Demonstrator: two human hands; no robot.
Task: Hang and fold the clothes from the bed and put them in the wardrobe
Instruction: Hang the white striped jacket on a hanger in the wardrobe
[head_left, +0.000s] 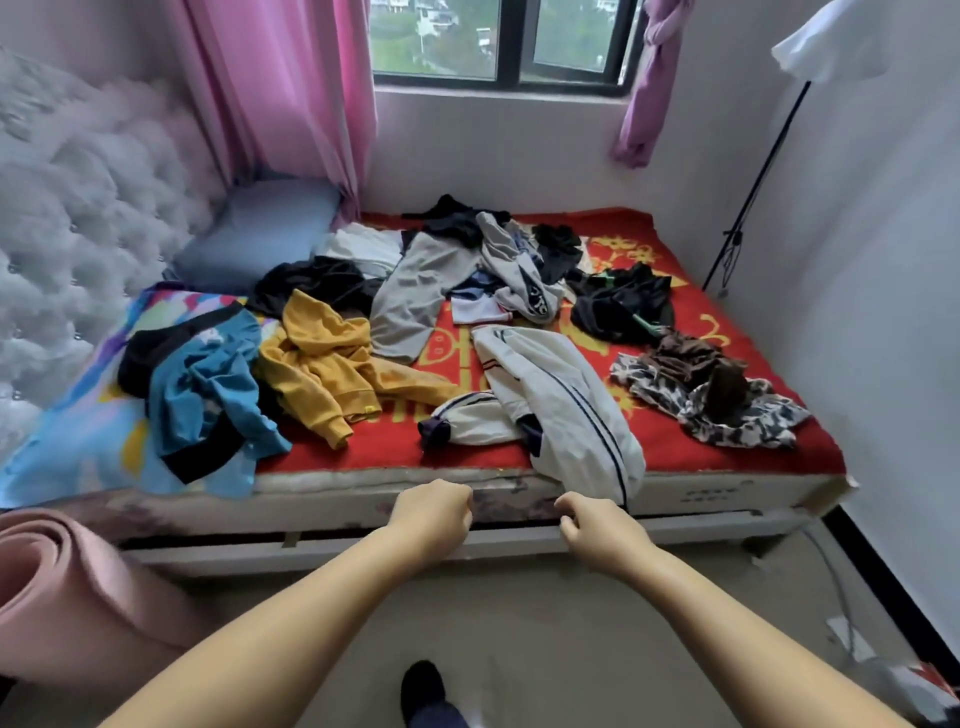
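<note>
Both hands, left hand (434, 512) and right hand (592, 527), hover with curled, empty grip just beside the bed (727, 493) edge, positioned to take the overhanging white jacket (566, 400).

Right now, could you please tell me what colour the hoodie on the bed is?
Mustard yellow hoodie, best seen in the head view.

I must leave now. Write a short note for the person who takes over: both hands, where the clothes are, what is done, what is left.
Left hand: fingers curled, holds nothing.
Right hand: fingers curled, holds nothing, just below the white jacket that hangs over the edge of the bed.
Clothes: all loose on the bed, such as the yellow hoodie and the blue top.
Done: nothing folded in view.
Left: everything. The wardrobe is not in view.
</note>
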